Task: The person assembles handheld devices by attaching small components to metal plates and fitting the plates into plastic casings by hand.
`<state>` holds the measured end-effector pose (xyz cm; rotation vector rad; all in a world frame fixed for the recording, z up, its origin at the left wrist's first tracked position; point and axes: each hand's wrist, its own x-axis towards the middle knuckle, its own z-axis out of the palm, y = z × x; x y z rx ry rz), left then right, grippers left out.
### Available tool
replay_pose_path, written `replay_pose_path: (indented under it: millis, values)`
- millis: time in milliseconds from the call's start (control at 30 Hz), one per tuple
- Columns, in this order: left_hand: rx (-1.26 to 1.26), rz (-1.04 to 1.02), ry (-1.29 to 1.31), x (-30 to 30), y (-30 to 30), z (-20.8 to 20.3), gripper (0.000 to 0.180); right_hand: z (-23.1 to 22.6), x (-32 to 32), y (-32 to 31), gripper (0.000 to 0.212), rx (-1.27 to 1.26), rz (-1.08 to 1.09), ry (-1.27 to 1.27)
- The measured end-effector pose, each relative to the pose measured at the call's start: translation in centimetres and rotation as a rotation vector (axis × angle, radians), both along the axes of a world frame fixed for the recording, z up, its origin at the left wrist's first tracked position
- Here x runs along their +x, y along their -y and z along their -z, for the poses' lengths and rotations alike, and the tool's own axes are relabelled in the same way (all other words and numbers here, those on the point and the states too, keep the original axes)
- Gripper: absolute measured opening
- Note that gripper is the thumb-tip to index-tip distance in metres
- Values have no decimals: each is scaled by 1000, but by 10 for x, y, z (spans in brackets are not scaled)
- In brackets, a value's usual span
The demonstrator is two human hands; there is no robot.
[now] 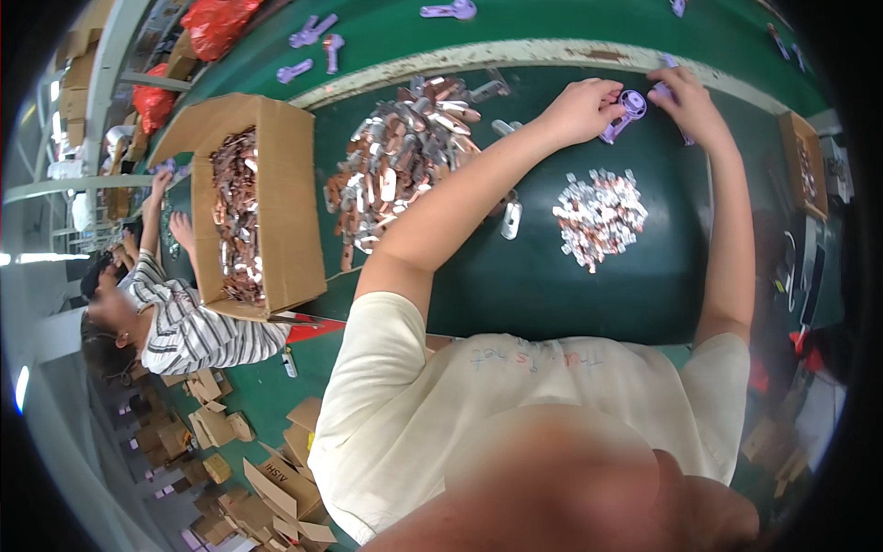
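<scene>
Near the far edge of the dark green worktable, my left hand (581,110) pinches a purple plastic housing (632,105) with a round, ringed head and a short handle. The handle points toward me and to the left. Just right of it, my right hand (690,106) has its fingers curled at another purple plastic housing (661,90), mostly covered by the fingers. A pile of small shiny metal pieces (600,216) lies below my hands. Left of my left forearm is a heap of long metal strips (405,147), silver and copper coloured.
A cardboard box (290,202) of metal strips stands at the left, and a smaller box (803,166) at the right. Beyond a worn pale rail (515,52), purple housings (449,9) lie on a green belt. A person in a striped shirt (198,322) works at the left.
</scene>
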<state>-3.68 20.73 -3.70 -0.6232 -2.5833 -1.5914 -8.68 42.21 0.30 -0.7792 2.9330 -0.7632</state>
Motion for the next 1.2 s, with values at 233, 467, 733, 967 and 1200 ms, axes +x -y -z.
replay_pose_path:
  millis: [233,467,733,967,1200]
  values:
    - [-293,-202,-273,39,48,-41,21,-11,51,-48,24,47,99,-586]
    - [-361,-551,-14,131,115,-33,11,-8,100,15,18,58,-279,-269]
    - [-572,-164,-254,85,97,-20,16,-14,107,-23,11,203,-210,-264]
    - [-729,-243,-150,116,104,-27,18,10,121,86,13,-172,-336,-5]
    - [-25,-425,110,179,84,-48,16,15,114,95,13,-79,-378,36]
